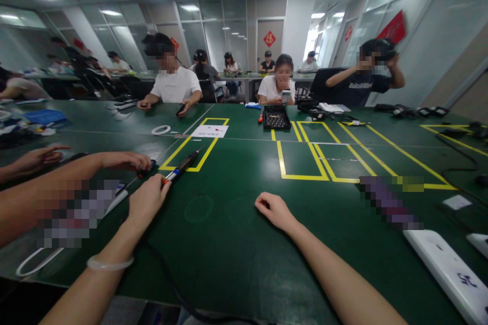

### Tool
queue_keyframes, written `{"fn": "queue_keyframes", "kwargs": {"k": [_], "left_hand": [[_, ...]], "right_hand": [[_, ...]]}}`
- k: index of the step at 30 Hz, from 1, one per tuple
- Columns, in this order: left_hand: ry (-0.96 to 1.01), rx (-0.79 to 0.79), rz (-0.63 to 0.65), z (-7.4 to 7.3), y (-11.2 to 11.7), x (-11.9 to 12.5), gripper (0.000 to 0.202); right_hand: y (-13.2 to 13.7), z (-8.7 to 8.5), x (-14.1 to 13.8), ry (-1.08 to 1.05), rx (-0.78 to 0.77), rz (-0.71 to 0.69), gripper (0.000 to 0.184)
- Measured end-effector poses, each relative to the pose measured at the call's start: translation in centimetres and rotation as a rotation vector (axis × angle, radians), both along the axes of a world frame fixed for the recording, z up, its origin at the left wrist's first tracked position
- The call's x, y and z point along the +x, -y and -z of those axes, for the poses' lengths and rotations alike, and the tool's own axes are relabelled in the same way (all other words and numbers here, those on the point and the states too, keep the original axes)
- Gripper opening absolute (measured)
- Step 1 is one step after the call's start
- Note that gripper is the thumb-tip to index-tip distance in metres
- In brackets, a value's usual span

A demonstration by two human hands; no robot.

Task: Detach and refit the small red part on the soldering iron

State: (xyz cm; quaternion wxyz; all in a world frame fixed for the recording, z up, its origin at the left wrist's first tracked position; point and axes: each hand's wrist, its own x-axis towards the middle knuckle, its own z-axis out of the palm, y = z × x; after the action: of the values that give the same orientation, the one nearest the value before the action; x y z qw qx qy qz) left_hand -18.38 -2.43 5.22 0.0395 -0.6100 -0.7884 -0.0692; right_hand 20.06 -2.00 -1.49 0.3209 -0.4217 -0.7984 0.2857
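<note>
My left hand point(148, 198), with a pale bracelet at the wrist, is closed around a slim screwdriver-like tool point(185, 165). This tool is black and blue with a bit of orange, and its thin tip points away to the right, over a yellow taped rectangle point(193, 169). My right hand point(275, 209) rests on the green table point(236, 264), fingers curled in, with nothing visible in them. Just beyond my left hand, a co-worker's hand point(131, 161) touches a small dark object point(148, 168).
A white power strip point(446, 264) lies at right, a black cable point(163, 269) near my left forearm. Farther off are a paper sheet point(209, 131), a white cable coil point(160, 130) and a black tray point(276, 118) of small parts. People sit across the table.
</note>
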Motion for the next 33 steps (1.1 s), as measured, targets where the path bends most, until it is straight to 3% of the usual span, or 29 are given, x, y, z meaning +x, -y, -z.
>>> {"fn": "queue_keyframes", "kwargs": {"k": [2,5,9,10,13,15,19,24,33], "left_hand": [[0.063,0.081,0.068,-0.4,-0.2,2.5,0.039],[0.331,0.106,0.386,-0.8,-0.5,7.8,0.035],[0.537,-0.031,0.699,-0.6,-0.8,14.8,0.033],[0.575,-0.083,0.741,-0.3,-0.9,16.1,0.033],[0.749,-0.244,0.786,0.9,-1.4,18.6,0.036],[0.905,-0.326,0.777,1.9,-1.7,19.3,0.037],[1.113,-0.387,0.725,3.2,-1.7,19.8,0.032],[1.027,-0.239,0.74,3.0,-1.1,19.8,0.023],[1.036,-0.223,0.742,3.4,-1.0,19.7,0.021]], "right_hand": [[0.0,-0.1,-0.1,0.009,-0.005,0.007,0.013],[0.1,-0.1,-0.2,0.003,-0.017,0.011,0.013],[0.0,0.0,0.1,-0.065,-0.042,-0.008,0.008],[0.0,0.0,0.1,-0.1,-0.053,-0.018,0.005],[-0.1,0.3,0.2,-0.214,-0.083,-0.084,0.024],[-0.1,0.5,0.2,-0.244,-0.079,-0.136,0.025],[-0.3,0.7,0.2,-0.226,-0.074,-0.139,0.011],[-0.6,1.0,0.5,-0.283,-0.169,-0.069,0.015],[-0.9,1.4,0.4,-0.39,-0.234,-0.072,0.025]]}}
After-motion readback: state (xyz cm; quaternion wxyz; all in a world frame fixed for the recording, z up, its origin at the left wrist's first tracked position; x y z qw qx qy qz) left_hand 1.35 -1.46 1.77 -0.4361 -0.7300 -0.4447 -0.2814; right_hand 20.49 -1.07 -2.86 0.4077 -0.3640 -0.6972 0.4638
